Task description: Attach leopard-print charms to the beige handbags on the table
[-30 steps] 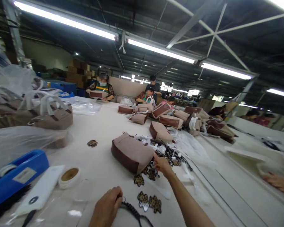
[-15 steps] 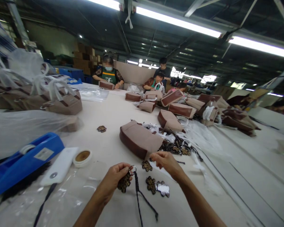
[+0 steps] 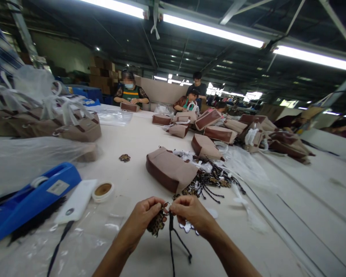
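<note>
A leopard-print keychain charm (image 3: 156,225) is gripped in my left hand (image 3: 145,215), thumb pressed over its top. At its upper end is a metal ring (image 3: 167,206), and from there a dark braided cord (image 3: 171,225) hangs down with two loose tails. My right hand (image 3: 192,211) pinches at the ring, its fingertips almost meeting the left ones. Partly hidden under the right hand lies a silver-backed charm (image 3: 186,227) on the table. Beyond the hands rests a beige and brown handbag (image 3: 171,169), beside a heap of charms and black cords (image 3: 213,175).
On the left are a blue tape dispenser (image 3: 57,184), a white power bank (image 3: 76,202) with a cable, and a round tub (image 3: 103,191). One charm (image 3: 124,157) lies alone. Handbags (image 3: 219,132) pile up behind. A co-worker (image 3: 131,92) handles a bag across the table.
My right hand has come left and down from beside the handbag to the ring. The left hand keeps the charm. Charms lying between the hands are now mostly covered by the right hand.
</note>
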`<state>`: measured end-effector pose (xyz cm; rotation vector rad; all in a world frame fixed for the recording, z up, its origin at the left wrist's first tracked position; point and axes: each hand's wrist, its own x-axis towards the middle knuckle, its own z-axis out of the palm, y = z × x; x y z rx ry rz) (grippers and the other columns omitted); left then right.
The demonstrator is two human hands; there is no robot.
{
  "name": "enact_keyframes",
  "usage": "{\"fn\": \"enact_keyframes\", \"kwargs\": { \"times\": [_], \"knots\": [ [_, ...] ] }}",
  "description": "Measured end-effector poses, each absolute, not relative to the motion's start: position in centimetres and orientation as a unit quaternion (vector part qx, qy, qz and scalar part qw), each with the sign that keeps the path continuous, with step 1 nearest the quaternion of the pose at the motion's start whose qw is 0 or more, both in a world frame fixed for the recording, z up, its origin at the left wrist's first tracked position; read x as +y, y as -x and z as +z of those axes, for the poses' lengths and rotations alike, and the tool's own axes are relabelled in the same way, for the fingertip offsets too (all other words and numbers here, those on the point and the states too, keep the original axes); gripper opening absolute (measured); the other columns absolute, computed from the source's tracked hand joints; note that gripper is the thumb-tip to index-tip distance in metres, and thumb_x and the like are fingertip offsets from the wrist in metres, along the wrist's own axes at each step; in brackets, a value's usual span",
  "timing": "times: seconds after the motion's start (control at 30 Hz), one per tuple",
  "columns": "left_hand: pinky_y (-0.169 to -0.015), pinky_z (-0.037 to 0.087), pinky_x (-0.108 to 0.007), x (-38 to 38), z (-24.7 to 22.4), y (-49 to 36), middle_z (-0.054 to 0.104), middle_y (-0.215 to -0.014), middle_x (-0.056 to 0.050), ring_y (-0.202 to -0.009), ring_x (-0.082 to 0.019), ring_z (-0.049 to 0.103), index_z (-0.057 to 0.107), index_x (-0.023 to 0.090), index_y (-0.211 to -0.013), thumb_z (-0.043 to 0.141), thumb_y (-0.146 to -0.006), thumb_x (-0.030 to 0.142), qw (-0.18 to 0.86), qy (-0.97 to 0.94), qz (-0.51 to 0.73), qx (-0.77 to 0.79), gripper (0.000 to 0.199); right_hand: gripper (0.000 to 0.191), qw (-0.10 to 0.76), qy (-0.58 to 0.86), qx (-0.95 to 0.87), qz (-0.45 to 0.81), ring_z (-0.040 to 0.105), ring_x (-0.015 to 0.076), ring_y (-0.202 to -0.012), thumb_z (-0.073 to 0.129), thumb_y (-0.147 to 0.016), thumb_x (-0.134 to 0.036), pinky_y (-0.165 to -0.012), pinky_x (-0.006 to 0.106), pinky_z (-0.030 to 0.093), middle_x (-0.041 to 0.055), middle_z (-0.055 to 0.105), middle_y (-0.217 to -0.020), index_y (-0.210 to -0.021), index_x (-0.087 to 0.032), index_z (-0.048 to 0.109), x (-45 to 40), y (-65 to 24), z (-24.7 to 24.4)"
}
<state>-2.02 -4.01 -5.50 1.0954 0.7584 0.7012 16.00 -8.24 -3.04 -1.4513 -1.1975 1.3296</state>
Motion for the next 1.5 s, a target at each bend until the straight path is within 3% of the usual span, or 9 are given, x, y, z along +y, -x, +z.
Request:
{"fn": "enact_keyframes", "kwargs": {
  "times": [0.23,0.4,0.67,0.87,1.17,1.33,1.4,1.5],
  "knots": [
    [-0.057,0.041,-0.024,-5.3,-4.3,2.7,0.065,-0.072,-0.001,-0.064,-0.014,0.056,0.064,0.016,-0.098,0.064,-0.079,0.039,0.65,-0.608,0.322,0.322,0.03,0.034,0.526,0.49,-0.364,0.592,0.037,0.0044,-0.037,0.079,-0.064,-0.042,-0.039,0.02,0.023,-0.0053,0.05,-0.047,-0.062,-0.014,0.06,-8.7,-15.6,-3.9],
    [-0.064,0.045,-0.026,-6.5,-3.7,2.7,0.067,-0.075,-0.002,-0.069,-0.016,0.058,0.065,0.017,-0.091,0.055,-0.084,0.032,0.575,-0.667,0.326,0.343,0.019,0.034,0.568,0.472,-0.345,0.579,0.039,0.0044,-0.039,0.08,-0.063,-0.041,-0.04,0.019,0.023,-0.0033,0.053,-0.051,-0.063,-0.013,0.062,-9.3,-15.2,-3.6],
    [-0.073,0.046,-0.026,-6.7,-2.6,3.8,0.071,-0.081,0.0,-0.077,-0.019,0.063,0.066,0.024,-0.089,0.053,-0.087,0.03,0.369,-0.748,0.383,0.396,0.014,0.028,0.483,0.49,-0.412,0.597,0.039,0.0046,-0.037,0.076,-0.066,-0.036,-0.038,0.02,0.024,-0.0031,0.054,-0.051,-0.062,-0.012,0.063,-10.6,-14.9,-1.7],
    [-0.082,0.047,-0.03,-6.0,-2.1,3.5,0.073,-0.088,-0.004,-0.086,-0.021,0.064,0.072,0.026,-0.089,0.055,-0.087,0.029,0.308,-0.801,0.406,0.313,0.017,0.026,0.466,0.458,-0.446,0.612,0.041,0.0053,-0.041,0.075,-0.07,-0.035,-0.041,0.021,0.026,-0.0018,0.056,-0.055,-0.063,-0.013,0.064,-11.2,-14.5,-2.1],
    [-0.08,0.048,-0.03,-6.0,-2.0,3.8,0.073,-0.085,-0.003,-0.082,-0.021,0.065,0.071,0.025,-0.086,0.054,-0.087,0.029,0.309,-0.804,0.382,0.335,0.017,0.033,0.472,0.462,-0.455,0.598,0.042,0.0054,-0.043,0.077,-0.069,-0.044,-0.043,0.021,0.026,-0.0027,0.055,-0.057,-0.065,-0.014,0.064,-11.6,-14.6,-1.4],
    [-0.085,0.047,-0.033,-6.3,-2.3,4.0,0.07,-0.099,-0.005,-0.095,-0.023,0.062,0.064,0.023,-0.1,0.057,-0.083,0.031,0.288,-0.762,0.437,0.381,0.02,0.037,0.499,0.449,-0.448,0.59,0.042,0.0061,-0.043,0.077,-0.069,-0.048,-0.044,0.021,0.026,-0.0034,0.052,-0.053,-0.065,-0.014,0.062,-11.7,-14.4,-1.5],
    [-0.079,0.047,-0.032,-6.7,-1.9,4.2,0.068,-0.087,-0.004,-0.086,-0.023,0.062,0.063,0.023,-0.087,0.055,-0.085,0.034,0.278,-0.748,0.444,0.407,0.014,0.036,0.53,0.439,-0.437,0.58,0.041,0.0061,-0.045,0.077,-0.07,-0.047,-0.046,0.021,0.027,-0.0029,0.054,-0.056,-0.067,-0.014,0.063,-11.7,-13.9,-1.9],
    [-0.067,0.044,-0.027,-7.5,-0.9,4.4,0.062,-0.071,-0.001,-0.071,-0.019,0.058,0.06,0.022,-0.071,0.051,-0.087,0.038,0.318,-0.764,0.401,0.394,0.025,0.033,0.573,0.436,-0.429,0.545,0.04,0.0066,-0.047,0.074,-0.074,-0.045,-0.048,0.021,0.029,-0.0028,0.054,-0.057,-0.069,-0.015,0.063,-11.6,-12.9,-2.5]
  ]
}}
